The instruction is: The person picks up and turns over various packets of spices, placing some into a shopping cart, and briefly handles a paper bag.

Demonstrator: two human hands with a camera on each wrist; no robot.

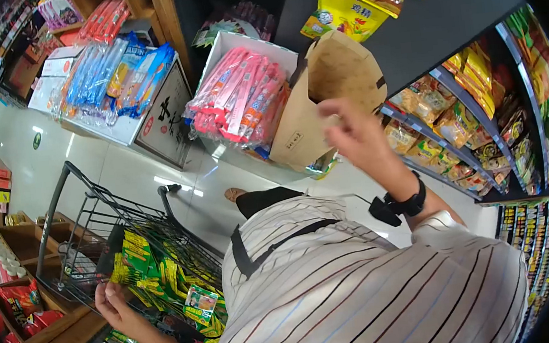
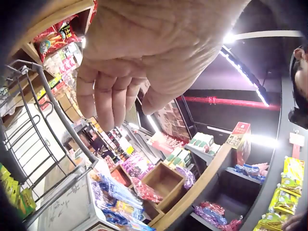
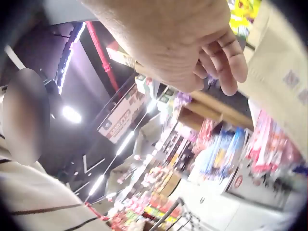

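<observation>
My right hand (image 1: 355, 135) is raised beside a brown paper bag (image 1: 296, 128), fingers loosely bent with nothing between them. In the right wrist view, the fingers (image 3: 226, 65) hang close to the side of that bag (image 3: 281, 67). The bag's top gapes, and it leans by a white box of pink-wrapped packets (image 1: 237, 93). My left hand (image 1: 116, 306) hangs by the black wire shopping cart (image 1: 86, 221), near green and yellow packets (image 1: 137, 256). In the left wrist view, its fingers (image 2: 113, 96) are relaxed and grasp nothing.
A white carton (image 1: 161, 123) with blue packets stands left of the pink ones. Yellow bags (image 1: 352, 9) hang at the top. Snack shelves (image 1: 457, 125) line the right side. Wooden bins (image 1: 35, 317) stand at the left, and pale tile floor (image 1: 24, 141) runs between.
</observation>
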